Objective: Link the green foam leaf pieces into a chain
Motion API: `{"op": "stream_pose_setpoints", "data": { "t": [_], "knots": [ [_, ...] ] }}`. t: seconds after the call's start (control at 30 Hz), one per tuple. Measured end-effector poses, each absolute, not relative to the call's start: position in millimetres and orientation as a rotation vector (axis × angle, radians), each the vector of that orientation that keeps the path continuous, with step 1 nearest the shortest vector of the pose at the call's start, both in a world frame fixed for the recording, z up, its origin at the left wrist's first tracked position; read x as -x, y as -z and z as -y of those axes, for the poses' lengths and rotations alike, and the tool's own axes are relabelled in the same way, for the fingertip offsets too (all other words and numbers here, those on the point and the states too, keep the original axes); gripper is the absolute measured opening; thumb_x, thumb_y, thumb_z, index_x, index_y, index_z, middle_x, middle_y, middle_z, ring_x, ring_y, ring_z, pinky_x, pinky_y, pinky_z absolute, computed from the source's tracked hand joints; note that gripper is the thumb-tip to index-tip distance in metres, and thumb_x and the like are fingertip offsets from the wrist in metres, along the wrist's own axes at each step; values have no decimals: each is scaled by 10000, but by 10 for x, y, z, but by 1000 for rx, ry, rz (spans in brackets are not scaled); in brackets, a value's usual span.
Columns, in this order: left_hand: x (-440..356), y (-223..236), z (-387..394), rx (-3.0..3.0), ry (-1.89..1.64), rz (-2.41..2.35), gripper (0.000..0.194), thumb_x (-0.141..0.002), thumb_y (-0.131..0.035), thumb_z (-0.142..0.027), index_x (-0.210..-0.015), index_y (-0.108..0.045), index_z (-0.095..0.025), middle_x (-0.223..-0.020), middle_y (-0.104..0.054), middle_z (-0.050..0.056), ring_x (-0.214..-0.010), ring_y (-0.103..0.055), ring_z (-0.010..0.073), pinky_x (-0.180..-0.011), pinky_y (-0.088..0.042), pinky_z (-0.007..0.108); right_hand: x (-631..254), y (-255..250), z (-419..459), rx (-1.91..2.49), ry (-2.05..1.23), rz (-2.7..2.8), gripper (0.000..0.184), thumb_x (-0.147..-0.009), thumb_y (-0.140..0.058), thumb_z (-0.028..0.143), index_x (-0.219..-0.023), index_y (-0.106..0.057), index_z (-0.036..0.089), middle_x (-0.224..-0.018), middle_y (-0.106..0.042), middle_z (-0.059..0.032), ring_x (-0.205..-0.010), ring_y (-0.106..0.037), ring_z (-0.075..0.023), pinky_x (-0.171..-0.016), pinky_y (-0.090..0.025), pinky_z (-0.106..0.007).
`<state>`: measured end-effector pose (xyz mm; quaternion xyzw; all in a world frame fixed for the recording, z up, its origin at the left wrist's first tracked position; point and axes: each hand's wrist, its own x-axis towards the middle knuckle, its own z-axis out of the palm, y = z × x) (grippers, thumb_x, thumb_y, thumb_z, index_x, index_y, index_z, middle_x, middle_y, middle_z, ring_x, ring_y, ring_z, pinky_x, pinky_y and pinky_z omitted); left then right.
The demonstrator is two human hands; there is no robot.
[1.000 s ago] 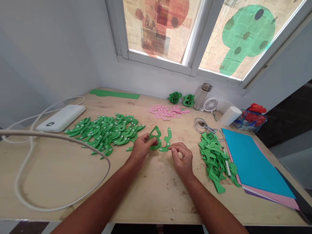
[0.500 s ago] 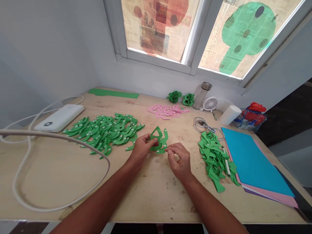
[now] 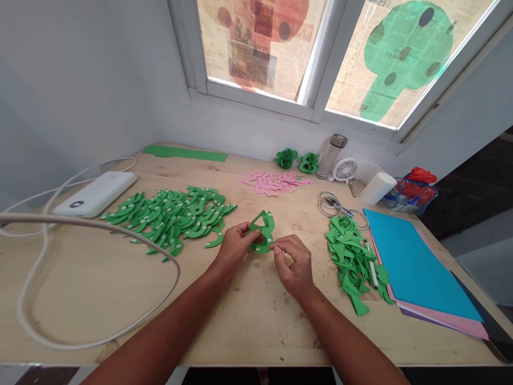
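My left hand (image 3: 237,241) pinches green paper cutouts (image 3: 263,247) above the table, thumb on top. They are curved, with small whitish patches like tape tabs, and one part folds up in a loop. My right hand (image 3: 294,262) is closed in a pinch at their right edge, its fingertips against or very near the paper; anything between them is too small to make out. Left of my hands spreads a heap of similar green curved pieces (image 3: 172,216) with white patches. Behind lie pink paper cutouts (image 3: 276,183).
Green paper scraps (image 3: 348,256) and a white marker (image 3: 372,274) lie right, beside blue sheets (image 3: 420,262). Scissors (image 3: 334,203), a glass bottle (image 3: 332,156), a small fan (image 3: 345,170) and two green paper balls (image 3: 286,158) stand behind. A white cable (image 3: 108,342) loops left by a power bank (image 3: 96,193).
The right-hand curved strip of the green paper has swung in against the rest, narrowing the gap. My right hand has shifted very slightly left; my left hand keeps its grip.
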<state>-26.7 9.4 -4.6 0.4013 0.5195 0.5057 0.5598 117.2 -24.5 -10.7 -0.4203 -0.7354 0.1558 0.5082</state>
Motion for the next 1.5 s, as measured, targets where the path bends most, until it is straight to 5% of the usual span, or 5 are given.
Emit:
{"op": "stream_pose_setpoints", "data": {
  "t": [1.5],
  "knots": [
    [323, 125, -147, -857, -1325, -1245, 228, -538, -703, -316, -642, -621, -131, -563, -610, 17, -560, -555, 139, -531, -439, 238, -1201, 171, 185, 1170, -442, 1618, 201, -788, -476, 145, -694, -650, 180, -703, -654, -45, -683, -572, -165, -635, -438, -284]
  ]
}}
